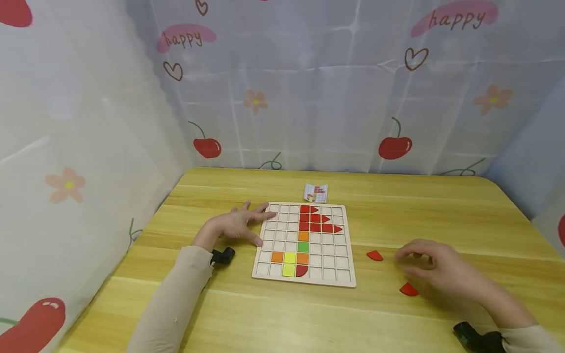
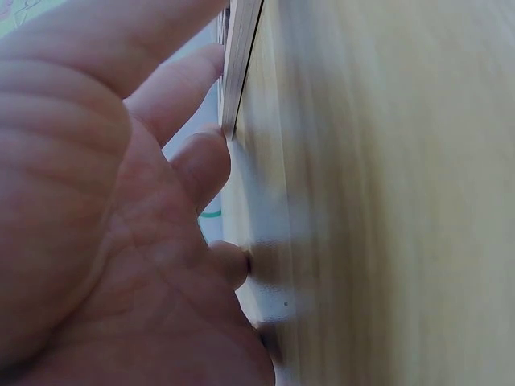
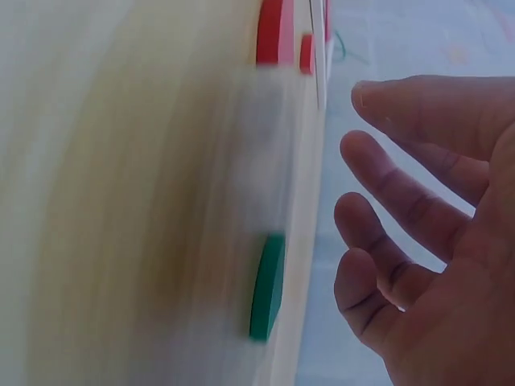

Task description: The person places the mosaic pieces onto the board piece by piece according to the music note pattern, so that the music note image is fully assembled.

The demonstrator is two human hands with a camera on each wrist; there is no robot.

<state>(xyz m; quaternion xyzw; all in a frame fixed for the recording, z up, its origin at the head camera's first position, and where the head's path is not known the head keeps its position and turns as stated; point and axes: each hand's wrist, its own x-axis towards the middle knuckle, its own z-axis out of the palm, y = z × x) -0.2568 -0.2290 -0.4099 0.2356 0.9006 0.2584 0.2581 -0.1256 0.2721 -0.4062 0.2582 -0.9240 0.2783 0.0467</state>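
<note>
A wooden grid board [image 1: 348,245] lies on the table, with red, orange, yellow and green pieces set in some of its squares. My left hand [image 1: 236,224] rests at the board's left edge, fingers spread, thumb and forefinger touching the rim. To the right of the board, my right hand [image 1: 446,269] hovers over the table, its fingers loosely bent around nothing. Two loose red quarter-circle pieces lie by it: one [image 1: 374,255] beyond the fingertips, another [image 1: 408,289] nearer me. In the right wrist view a green piece [image 3: 268,289] lies on the table; the hand hides it from the head view.
Behind the board stands a small folded pattern card [image 1: 316,193] with a printed coloured grid. A patterned curtain [image 1: 300,113] closes off the back of the wooden table [image 1: 247,314], and another sheet hangs along the left side.
</note>
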